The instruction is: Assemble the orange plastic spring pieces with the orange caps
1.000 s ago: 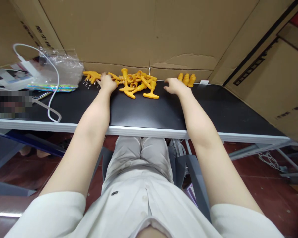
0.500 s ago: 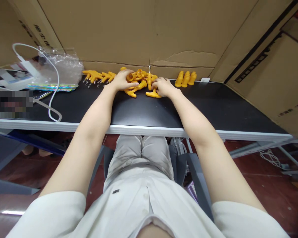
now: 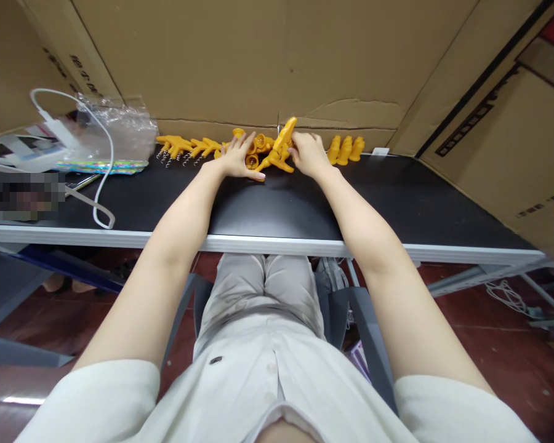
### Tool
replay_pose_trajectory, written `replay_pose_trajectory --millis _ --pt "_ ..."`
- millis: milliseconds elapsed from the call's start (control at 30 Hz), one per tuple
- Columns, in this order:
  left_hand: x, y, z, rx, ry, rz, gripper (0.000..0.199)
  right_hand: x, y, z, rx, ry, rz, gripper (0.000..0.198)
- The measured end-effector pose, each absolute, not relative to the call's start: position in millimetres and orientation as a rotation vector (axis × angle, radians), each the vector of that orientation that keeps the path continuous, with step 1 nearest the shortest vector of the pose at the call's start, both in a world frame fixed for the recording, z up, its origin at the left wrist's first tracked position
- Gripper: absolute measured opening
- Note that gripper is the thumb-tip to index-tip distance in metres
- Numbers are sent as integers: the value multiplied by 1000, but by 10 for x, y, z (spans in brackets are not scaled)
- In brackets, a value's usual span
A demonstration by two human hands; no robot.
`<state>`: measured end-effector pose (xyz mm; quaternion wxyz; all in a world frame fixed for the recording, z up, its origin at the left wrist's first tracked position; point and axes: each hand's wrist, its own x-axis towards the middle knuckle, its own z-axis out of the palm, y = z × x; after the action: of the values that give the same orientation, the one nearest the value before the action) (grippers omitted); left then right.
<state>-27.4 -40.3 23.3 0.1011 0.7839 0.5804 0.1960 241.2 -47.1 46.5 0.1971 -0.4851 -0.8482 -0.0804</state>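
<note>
At the back of the black table is a pile of yellow plastic corkscrew parts, including hollow cup-shaped pieces. My left hand lies over the pile's left side, fingers spread and thumb stretched out to the right, touching the parts without gripping any. On the right side, my right hand has its fingers curled in against a yellow T-shaped corkscrew handle, which stands tilted up. Its fingertips are partly hidden. Left of my left hand lie yellow corkscrews with metal spirals pointing toward me.
Three yellow ribbed pieces stand right of my right hand, with a small white tag beyond. A clear plastic bag and a white cable lie at the left. Cardboard walls the back.
The T-shaped handle by my right hand has come up into a tilted stance. My left hand has shifted slightly right and toward me, its fingers more spread over the parts.
</note>
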Motion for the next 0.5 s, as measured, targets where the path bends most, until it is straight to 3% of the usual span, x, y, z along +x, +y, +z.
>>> replay_pose_trajectory --millis 200,500 --pt "-121 -432 233 2431 1619 748 147 2476 -399 425 -1372 -2361 -244 46" --pt "166 -661 339 2619 1526 955 75 2296 -698 588 -1338 -2486 -331 47"
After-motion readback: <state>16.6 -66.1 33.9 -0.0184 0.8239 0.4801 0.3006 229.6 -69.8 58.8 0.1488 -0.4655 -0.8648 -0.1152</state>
